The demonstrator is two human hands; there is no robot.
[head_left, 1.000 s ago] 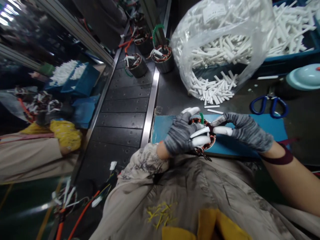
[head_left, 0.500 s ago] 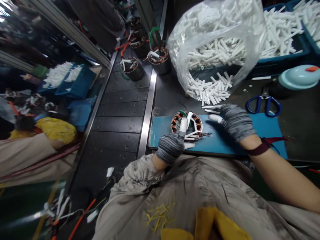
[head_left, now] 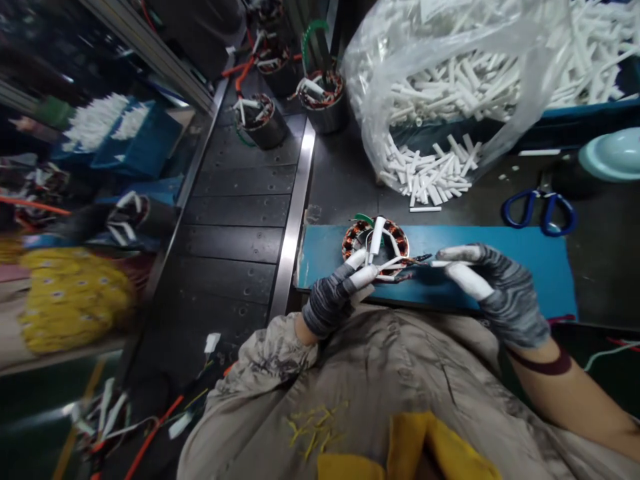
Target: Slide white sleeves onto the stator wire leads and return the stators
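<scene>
A motor stator point(head_left: 401, 239) with copper windings and white-sleeved leads lies on the blue mat point(head_left: 500, 237). My left hand point(head_left: 336, 293), in a grey knit glove with white fingertips, pinches a white-sleeved wire lead point(head_left: 391, 263) at the stator's near side. The lead's dark, twisted end points right. My right hand point(head_left: 507, 290), gloved alike, holds a thin white sleeve tube point(head_left: 438, 264) between thumb and forefinger. One end of the tube is close to the dark wire tip; whether they touch I cannot tell.
Behind the mat stands a clear plastic bag point(head_left: 367, 87) of white tubes, with one loose tube point(head_left: 425, 209) before it. Blue-handled scissors point(head_left: 539, 207) and a light-blue-lidded container point(head_left: 613, 155) are at right. Stators in metal cylinders point(head_left: 265, 127) stand along the conveyor point(head_left: 235, 237). A co-worker's yellow sleeve point(head_left: 75, 300) is at left.
My right hand has come back from the loose tubes toward the stator with one tube. My left hand has shifted from the stator's inside onto a lead, which now points right.
</scene>
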